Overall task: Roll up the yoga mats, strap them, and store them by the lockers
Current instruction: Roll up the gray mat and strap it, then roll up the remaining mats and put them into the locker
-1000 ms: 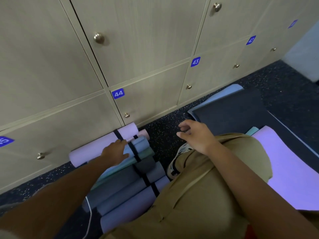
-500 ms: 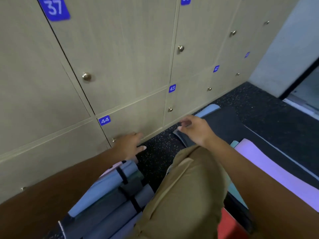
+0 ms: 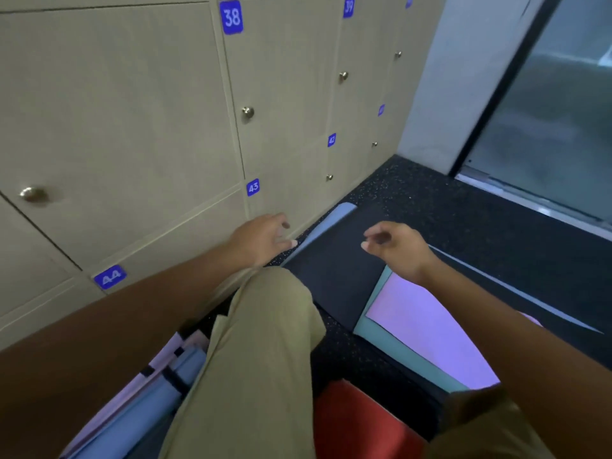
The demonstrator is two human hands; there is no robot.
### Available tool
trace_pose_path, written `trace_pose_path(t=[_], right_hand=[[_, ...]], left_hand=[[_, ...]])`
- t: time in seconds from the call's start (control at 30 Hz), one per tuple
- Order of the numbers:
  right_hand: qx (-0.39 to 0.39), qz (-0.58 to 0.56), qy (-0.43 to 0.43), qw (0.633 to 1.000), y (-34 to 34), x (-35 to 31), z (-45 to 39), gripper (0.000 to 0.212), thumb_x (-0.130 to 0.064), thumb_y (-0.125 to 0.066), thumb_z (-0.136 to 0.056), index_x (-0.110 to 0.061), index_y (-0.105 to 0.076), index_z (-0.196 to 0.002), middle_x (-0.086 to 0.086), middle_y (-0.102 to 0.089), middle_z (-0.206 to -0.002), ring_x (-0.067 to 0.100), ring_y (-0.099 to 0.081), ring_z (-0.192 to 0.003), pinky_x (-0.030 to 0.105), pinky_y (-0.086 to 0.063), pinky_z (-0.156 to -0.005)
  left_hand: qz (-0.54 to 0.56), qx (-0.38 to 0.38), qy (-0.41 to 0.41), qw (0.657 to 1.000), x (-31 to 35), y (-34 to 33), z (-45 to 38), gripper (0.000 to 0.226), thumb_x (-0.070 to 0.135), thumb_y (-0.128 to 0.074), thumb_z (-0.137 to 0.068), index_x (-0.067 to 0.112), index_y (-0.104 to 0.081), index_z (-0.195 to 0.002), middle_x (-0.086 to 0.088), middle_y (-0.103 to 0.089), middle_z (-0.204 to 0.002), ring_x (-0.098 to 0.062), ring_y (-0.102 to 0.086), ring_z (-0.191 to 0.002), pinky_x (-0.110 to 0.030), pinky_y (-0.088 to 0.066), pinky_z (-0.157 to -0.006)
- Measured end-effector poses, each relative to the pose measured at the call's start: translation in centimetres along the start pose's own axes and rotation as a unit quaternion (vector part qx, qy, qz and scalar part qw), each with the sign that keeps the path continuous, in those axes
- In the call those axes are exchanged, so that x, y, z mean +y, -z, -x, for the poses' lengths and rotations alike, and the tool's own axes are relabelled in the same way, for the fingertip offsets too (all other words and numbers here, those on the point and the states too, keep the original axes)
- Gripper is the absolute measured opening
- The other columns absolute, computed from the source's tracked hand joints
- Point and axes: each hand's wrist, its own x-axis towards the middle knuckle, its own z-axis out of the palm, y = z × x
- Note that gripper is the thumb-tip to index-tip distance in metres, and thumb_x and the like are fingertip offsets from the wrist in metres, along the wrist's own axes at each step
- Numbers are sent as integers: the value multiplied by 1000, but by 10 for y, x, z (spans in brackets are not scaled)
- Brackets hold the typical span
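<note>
Dark mat (image 3: 334, 270) lies beneath both hovering, loosely curled hands.

Bare speckled floor (image 3: 463, 207) lies open between the lockers (image 3: 132, 111) and the glass door (image 3: 546, 111). Flat mats, dark (image 3: 334, 270) and lilac (image 3: 427, 329), cover the near floor; a bent knee (image 3: 271, 313) blocks the way to the rolled mats (image 3: 139, 415) at the lockers' foot.

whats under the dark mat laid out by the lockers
A light blue mat peeks out along the far edge of the dark mat, next to the lockers. How far it extends underneath is covered.
</note>
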Motion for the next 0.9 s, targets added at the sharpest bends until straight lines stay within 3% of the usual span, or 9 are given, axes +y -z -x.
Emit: trace_pose_path(t=[0.13, 0.3, 0.5, 0.73, 0.9], right_hand=[[3, 11, -41, 999, 10, 47, 5, 22, -29, -74, -94, -19, -69, -113, 0, -70, -108, 19, -65, -102, 28, -47, -86], [-16, 73, -110, 991, 10, 119, 6, 36, -31, -67, -99, -13, -64, -130, 4, -69, -121, 22, -61, -109, 26, -43, -85], [-83, 117, -179, 973, -8, 207, -22, 44, -34, -69, -98, -14, -57, -136, 8, -64, -130, 20, -59, -96, 27, -46, -79], [-139, 131, -210, 959, -43, 297, -86, 53, -35, -72, -95, -12, -53, -140, 10, -60, -135, 24, -59, -105, 30, -45, -84], [-187, 177, -224, 940, -82, 357, -115, 67, -37, -80, -88, -16, -48, -144, 10, -54, -140, 29, -56, -122, 41, -51, -98]], left_hand=[[13, -43, -19, 999, 33, -27, -27, 42, 46, -69, -94, 17, -61, -123, -2, -68, -115, -21, -62, -106, -39, -50, -93], [49, -105, -54, 992, 78, -85, -56, 43, 51, -68, -93, 21, -62, -122, 0, -67, -118, -18, -63, -103, -42, -52, -95], [59, -129, -71, 987, 105, -133, -96, 36, 57, -68, -90, 27, -64, -110, 5, -67, -109, -16, -64, -100, -43, -54, -92], [55, -168, -37, 984, 109, -152, -136, 35, 56, -66, -91, 27, -64, -110, 11, -70, -104, -11, -64, -98, -39, -53, -94], [29, -186, -35, 982, 110, -162, -141, 42, 60, -61, -91, 28, -62, -119, 12, -67, -104, -8, -64, -95, -39, -54, -90]])
